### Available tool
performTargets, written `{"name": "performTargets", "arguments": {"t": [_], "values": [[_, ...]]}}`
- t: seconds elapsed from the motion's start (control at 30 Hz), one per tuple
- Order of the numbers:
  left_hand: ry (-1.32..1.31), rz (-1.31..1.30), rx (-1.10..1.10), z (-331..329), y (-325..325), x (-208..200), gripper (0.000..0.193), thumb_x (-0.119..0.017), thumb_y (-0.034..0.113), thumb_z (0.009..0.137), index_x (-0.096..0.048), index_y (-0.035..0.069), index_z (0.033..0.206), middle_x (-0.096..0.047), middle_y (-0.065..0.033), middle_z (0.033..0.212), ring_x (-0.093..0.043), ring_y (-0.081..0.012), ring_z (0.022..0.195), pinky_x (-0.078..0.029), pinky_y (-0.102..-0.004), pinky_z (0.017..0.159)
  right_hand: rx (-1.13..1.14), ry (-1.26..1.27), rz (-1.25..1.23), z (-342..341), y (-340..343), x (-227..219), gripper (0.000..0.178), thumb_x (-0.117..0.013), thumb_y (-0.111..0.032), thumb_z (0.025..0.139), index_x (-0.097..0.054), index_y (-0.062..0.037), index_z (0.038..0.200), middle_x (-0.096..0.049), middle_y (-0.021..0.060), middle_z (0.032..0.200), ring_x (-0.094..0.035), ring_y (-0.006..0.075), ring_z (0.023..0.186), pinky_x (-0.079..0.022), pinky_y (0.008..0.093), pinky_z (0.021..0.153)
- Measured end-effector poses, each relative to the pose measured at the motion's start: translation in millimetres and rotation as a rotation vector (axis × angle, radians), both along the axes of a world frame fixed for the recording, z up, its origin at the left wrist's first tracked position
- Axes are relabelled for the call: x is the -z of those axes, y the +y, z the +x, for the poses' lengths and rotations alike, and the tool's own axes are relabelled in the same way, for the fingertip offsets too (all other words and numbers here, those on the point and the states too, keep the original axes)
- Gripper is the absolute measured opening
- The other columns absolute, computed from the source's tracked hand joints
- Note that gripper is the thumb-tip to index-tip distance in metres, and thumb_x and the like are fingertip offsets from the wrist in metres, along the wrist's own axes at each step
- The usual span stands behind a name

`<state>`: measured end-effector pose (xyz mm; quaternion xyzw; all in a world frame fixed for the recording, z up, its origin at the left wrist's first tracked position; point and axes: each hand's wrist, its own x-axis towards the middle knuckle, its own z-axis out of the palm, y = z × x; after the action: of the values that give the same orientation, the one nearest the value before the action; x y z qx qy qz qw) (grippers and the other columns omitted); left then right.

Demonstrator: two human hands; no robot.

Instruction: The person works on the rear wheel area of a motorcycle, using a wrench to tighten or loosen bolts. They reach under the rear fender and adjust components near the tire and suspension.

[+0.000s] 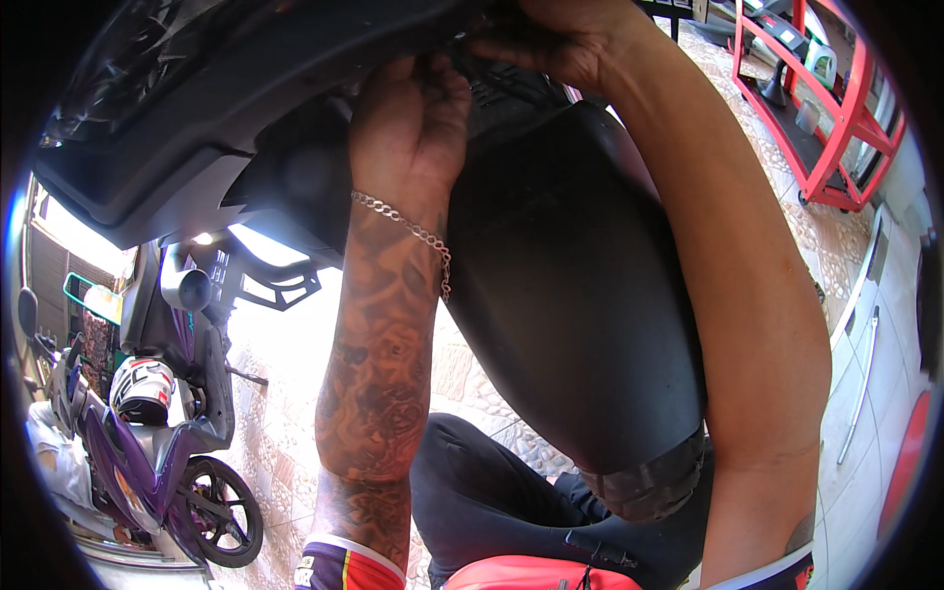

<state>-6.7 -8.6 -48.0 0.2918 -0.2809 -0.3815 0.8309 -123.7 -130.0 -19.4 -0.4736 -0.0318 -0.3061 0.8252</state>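
Both my arms reach up under the black body panel of a motorcycle, above its black front fender. The knobbly tyre shows below the fender, between my legs. My left hand is palm up, its fingers curled in at the panel's lower edge; whatever they grip is hidden. My right hand reaches in from the other side, close to the left. Its fingertips go into dark shadow near some black ribbed parts, so its grip does not show.
A purple motorcycle stands at the left with a white and black helmet on it. At the upper right is a red wheeled tool cart holding bottles and a funnel. A thin pale rod lies on the tiled floor at the right.
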Motion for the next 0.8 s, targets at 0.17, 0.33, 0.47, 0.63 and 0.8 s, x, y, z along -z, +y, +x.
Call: {"name": "performTargets", "arguments": {"t": [0.17,0.33,0.47,0.63,0.8], "values": [[0.047,0.016,-0.088,-7.3,-2.8,-0.7,0.014,-0.062,0.012,0.103,-0.065,0.004,0.115,-0.064,-0.0044,0.096,-0.061,-0.0152,0.086,-0.051,-0.0298,0.075,0.070,0.066,0.090,3.1,0.5,-0.8,0.019,-0.061,-0.020,0.103,-0.063,-0.0024,0.109,-0.069,0.0116,0.088,-0.070,0.0225,0.070,-0.063,0.0302,0.053],[0.041,0.042,-0.118,-9.7,-2.5,-2.9,0.013,-0.064,0.011,0.102,-0.065,0.005,0.113,-0.064,-0.0041,0.093,-0.061,-0.0149,0.084,-0.051,-0.0298,0.074,0.062,0.036,0.020,0.6,3.6,-1.7,0.019,-0.060,-0.020,0.103,-0.064,-0.0025,0.109,-0.069,0.0117,0.088,-0.071,0.0223,0.072,-0.065,0.0310,0.055],[0.045,0.050,-0.109,-8.8,-1.6,-3.8,0.013,-0.066,0.009,0.101,-0.065,0.006,0.113,-0.065,-0.0035,0.092,-0.061,-0.0142,0.083,-0.049,-0.0300,0.073,0.099,0.024,0.011,-3.7,4.8,0.5,0.020,-0.060,-0.020,0.103,-0.064,-0.0019,0.109,-0.069,0.0121,0.089,-0.071,0.0222,0.073,-0.065,0.0315,0.056],[0.028,0.035,-0.116,-8.8,-0.6,-2.1,0.013,-0.067,0.008,0.099,-0.064,0.007,0.112,-0.065,-0.0022,0.093,-0.061,-0.0126,0.084,-0.048,-0.0297,0.072,0.157,0.106,0.080,3.5,4.5,-1.9,0.019,-0.058,-0.019,0.105,-0.062,-0.0013,0.111,-0.068,0.0119,0.087,-0.071,0.0230,0.073,-0.065,0.0321,0.056],[0.008,0.030,-0.061,-7.9,0.7,-2.4,0.012,-0.068,0.007,0.099,-0.064,0.008,0.111,-0.065,-0.0014,0.093,-0.061,-0.0119,0.083,-0.048,-0.0295,0.071,0.174,0.099,0.088,0.7,7.1,-2.1,0.019,-0.055,-0.017,0.106,-0.061,-0.0002,0.113,-0.067,0.0136,0.089,-0.071,0.0252,0.075,-0.066,0.0338,0.057]]}}
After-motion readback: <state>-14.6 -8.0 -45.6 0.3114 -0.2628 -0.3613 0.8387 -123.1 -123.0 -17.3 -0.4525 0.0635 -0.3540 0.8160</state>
